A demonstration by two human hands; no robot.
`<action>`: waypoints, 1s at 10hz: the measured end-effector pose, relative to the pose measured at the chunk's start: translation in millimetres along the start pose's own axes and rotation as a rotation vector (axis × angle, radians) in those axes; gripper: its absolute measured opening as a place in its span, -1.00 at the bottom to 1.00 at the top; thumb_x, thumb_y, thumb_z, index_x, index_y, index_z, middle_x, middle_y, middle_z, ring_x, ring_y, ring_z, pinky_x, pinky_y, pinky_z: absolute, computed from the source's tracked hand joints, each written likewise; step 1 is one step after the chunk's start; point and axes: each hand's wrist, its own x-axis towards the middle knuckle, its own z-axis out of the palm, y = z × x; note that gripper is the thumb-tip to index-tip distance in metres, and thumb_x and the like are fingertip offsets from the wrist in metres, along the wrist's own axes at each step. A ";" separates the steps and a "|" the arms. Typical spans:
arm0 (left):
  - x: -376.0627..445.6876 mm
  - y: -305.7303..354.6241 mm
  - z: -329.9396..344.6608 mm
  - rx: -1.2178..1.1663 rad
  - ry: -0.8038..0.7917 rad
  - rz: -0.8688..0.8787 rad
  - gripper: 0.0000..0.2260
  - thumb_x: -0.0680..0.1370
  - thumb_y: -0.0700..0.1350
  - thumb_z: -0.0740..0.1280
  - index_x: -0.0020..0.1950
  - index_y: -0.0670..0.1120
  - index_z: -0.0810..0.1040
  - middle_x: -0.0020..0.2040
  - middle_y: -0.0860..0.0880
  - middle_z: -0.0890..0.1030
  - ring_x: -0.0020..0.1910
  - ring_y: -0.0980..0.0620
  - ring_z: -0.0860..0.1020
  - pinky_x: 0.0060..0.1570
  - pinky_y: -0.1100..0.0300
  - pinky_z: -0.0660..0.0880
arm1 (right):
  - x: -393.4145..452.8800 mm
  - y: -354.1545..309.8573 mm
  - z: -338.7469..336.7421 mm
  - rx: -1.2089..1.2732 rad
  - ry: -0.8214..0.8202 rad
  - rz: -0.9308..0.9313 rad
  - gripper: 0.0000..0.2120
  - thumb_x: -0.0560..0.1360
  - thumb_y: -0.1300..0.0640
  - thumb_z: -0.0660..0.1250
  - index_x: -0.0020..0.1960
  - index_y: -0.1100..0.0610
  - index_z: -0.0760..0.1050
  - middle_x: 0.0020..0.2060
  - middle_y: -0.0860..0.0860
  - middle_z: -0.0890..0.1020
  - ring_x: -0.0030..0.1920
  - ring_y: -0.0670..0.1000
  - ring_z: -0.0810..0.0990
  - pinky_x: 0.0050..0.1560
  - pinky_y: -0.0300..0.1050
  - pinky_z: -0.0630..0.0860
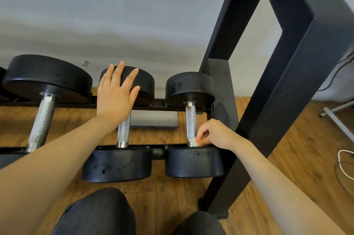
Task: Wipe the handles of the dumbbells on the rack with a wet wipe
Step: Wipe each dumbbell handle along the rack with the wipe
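Observation:
Three black dumbbells lie across the low rack rails. My right hand pinches a small white wet wipe against the near end of the right dumbbell's knurled handle. My left hand rests flat with straight fingers on the far head of the middle dumbbell, hiding the upper part of its handle. The large left dumbbell's handle looks speckled and is untouched.
The rack's thick black frame post rises just right of my right hand, with a crossbar overhead. Wooden floor lies below. My dark-trousered knees are close in front. A white cable loops on the floor at right.

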 end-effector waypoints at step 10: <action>0.7 -0.5 -0.5 -0.011 -0.003 0.013 -0.48 0.62 0.14 -0.01 0.51 -0.03 0.35 0.54 -0.20 0.26 0.53 -0.27 0.17 0.42 -0.23 0.21 | -1.8 2.7 3.5 0.123 0.108 0.127 -0.89 0.40 0.29 0.49 -0.22 0.09 0.68 -0.23 -0.03 0.65 -0.15 -0.06 0.64 -0.05 -0.25 0.56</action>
